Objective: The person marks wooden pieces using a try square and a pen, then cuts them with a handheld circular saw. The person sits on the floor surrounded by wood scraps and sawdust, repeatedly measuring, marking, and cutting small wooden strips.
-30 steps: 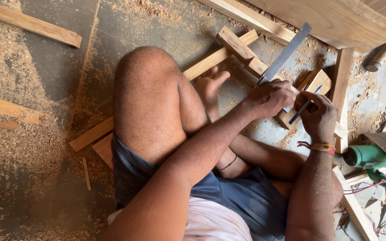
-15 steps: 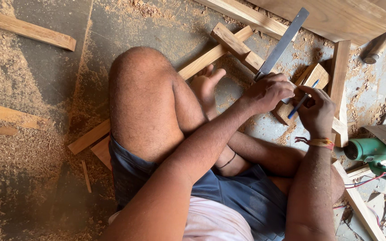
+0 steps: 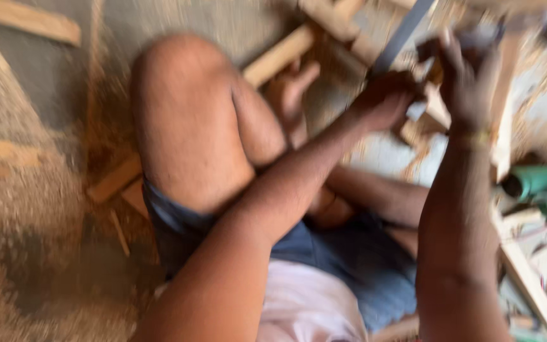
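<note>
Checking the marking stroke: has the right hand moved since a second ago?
Yes. The right hand has lifted up the view, above the left hand, which holds the steel ruler.

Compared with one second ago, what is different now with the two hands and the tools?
The right hand has risen away from the wooden piece, though blur hides what it holds. The left hand stays down on the flat metal blade. The bent knee and the green power tool stayed put.
</note>
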